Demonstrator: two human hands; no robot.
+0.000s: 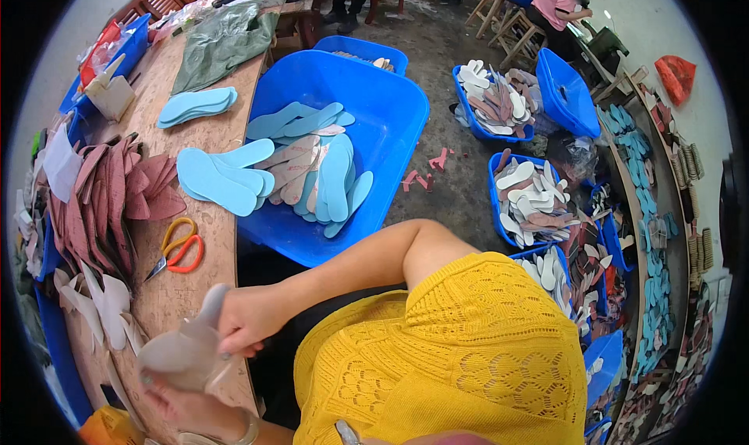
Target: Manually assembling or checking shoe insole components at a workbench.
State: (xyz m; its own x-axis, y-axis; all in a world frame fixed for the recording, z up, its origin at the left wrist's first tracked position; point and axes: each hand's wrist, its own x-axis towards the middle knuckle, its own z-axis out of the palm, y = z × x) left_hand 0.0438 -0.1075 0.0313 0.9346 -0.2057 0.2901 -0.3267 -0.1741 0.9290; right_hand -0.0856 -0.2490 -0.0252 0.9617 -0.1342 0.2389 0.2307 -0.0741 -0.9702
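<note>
A pale grey-white insole [181, 359], smeared by motion, is held between my hands above the wooden table's near edge. My right hand [253, 320] closes its fingers on the insole's narrow middle. At the insole's wide end, my left hand [183, 406] pinches the rim; it is blurred too. Orange-and-yellow-handled scissors [181, 246] lie on the table beyond my hands. More pale insoles [113, 308] lie to their left, next to a big heap of dusky-pink insole pieces [109, 195]. Light-blue insoles [226, 180] overlap at the table edge.
Against the table stands a large blue tub [382, 133] with blue and pinkish insoles inside. Another light-blue stack [199, 106] and a green plastic bag [226, 43] lie farther along the table. Blue bins of insoles [534, 199] and a loaded shelf [647, 234] are at right; a person [554, 4] sits beyond.
</note>
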